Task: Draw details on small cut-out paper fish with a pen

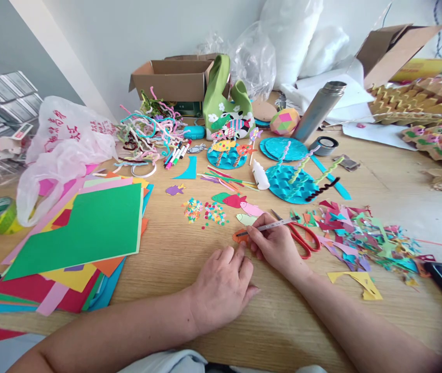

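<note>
My right hand (pixel 273 243) is closed round a slim pale pen (pixel 271 226), its dark tip on an orange paper fish (pixel 240 235). My left hand (pixel 223 285) lies on the table with curled fingers, the index fingertip pressing the fish's lower edge. Its other fingertips are tucked out of sight. Just beyond the hands are a pale green paper fish (pixel 246 219), a pink one (pixel 252 209), a red one (pixel 234 200) and a dark green one (pixel 219 197). Red-handled scissors (pixel 305 241) lie beside my right hand, partly behind it.
Coloured paper sheets (pixel 88 223) are stacked at left, paper scraps (pixel 368 238) heaped at right. Confetti dots (pixel 215 213), a white glue bottle (pixel 260 175), blue discs (pixel 294 189) with pipe cleaners, and a steel flask (pixel 319 111) stand or lie farther back.
</note>
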`<control>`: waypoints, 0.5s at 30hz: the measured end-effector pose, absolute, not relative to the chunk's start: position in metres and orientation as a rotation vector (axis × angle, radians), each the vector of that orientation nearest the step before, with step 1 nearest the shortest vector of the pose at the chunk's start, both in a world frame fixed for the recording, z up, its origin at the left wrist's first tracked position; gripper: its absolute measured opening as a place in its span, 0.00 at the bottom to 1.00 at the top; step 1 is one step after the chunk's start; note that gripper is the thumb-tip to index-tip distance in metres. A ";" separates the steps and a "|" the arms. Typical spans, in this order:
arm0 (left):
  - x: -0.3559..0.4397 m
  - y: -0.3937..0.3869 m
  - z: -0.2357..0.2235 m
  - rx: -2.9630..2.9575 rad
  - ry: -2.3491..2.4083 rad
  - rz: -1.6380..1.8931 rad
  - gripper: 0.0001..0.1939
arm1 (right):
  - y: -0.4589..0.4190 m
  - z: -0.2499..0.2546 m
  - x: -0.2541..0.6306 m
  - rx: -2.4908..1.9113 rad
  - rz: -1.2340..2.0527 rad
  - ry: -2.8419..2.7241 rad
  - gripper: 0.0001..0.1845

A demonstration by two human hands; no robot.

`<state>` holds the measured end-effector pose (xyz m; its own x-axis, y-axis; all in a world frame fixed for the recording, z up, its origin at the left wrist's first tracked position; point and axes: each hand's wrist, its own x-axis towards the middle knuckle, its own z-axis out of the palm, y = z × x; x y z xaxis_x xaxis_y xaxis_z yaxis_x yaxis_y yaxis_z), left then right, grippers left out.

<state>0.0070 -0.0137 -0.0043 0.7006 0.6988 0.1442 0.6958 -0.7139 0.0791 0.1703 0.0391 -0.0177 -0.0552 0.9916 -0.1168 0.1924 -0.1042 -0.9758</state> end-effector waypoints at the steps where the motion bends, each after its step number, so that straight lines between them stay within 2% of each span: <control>1: 0.007 -0.014 -0.005 2.881 1.183 0.261 0.23 | 0.039 -0.017 0.170 -1.406 1.246 -1.347 0.14; 15: 0.006 -0.015 -0.003 2.868 1.172 0.187 0.23 | 0.040 -0.017 0.170 -1.403 1.240 -1.346 0.14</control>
<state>0.0060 -0.0147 -0.0025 0.7079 0.6997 0.0969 0.6951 -0.7144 0.0805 0.1697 0.0397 -0.0169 -0.0527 0.9921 -0.1139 0.1945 -0.1016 -0.9756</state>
